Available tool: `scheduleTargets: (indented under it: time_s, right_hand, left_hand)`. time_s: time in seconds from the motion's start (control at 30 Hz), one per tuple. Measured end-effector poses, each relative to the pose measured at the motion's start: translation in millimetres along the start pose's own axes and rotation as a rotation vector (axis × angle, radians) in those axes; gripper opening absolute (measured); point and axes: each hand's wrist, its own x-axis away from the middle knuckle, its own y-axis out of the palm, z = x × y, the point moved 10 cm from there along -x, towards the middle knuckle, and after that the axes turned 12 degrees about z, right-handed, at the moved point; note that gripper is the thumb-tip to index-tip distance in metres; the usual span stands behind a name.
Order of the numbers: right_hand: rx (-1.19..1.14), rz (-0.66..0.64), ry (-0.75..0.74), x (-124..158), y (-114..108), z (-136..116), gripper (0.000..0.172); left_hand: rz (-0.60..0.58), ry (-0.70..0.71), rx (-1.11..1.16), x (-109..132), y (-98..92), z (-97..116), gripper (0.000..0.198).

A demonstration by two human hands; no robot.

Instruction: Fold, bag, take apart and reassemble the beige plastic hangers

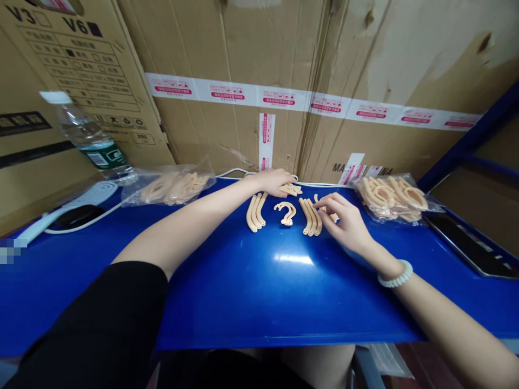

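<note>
At the back of the blue table my left hand [276, 181] is bent over a small pile of short beige pieces [292, 189], its fingers closed on them. How many it grips is hidden. My right hand [344, 216], fingers loosely bent and apart, is beside a row of three curved beige strips [310, 217]; its fingertips are close to their upper ends. More small beige pieces [333, 217] lie partly behind that hand. Another set of curved strips [256, 212] lies on the left. Between the two sets are hook-shaped beige pieces [287, 212], partly overlapping.
Clear bags of beige parts lie at left [174, 186] and right [393, 197]. A water bottle [97, 146], a pale blue handled object [77, 202] and a black phone-like device [470, 243] are near the sides. Cardboard boxes [235, 129] wall the back; a white cable [320, 185] runs along it.
</note>
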Motion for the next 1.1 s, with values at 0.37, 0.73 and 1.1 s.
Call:
scheduleTargets:
  time_s: [0.37, 0.73, 1.1]
  right_hand:
    - [-0.183, 0.019, 0.057, 8.4, 14.4, -18.2, 0.016]
    - [-0.762, -0.184, 0.552, 27.4, 60.6, -39.7, 0.045]
    - [-0.807, -0.217, 0.635, 45.3, 67.7, -48.7, 0.039]
  left_hand:
    - [0.095, -0.016, -0.08, 9.8, -8.9, 5.9, 0.043]
    - [0.584, -0.161, 0.295, 134.2, -101.9, 92.4, 0.043]
    - [0.476, -0.528, 0.868, 171.9, -35.5, 103.8, 0.033]
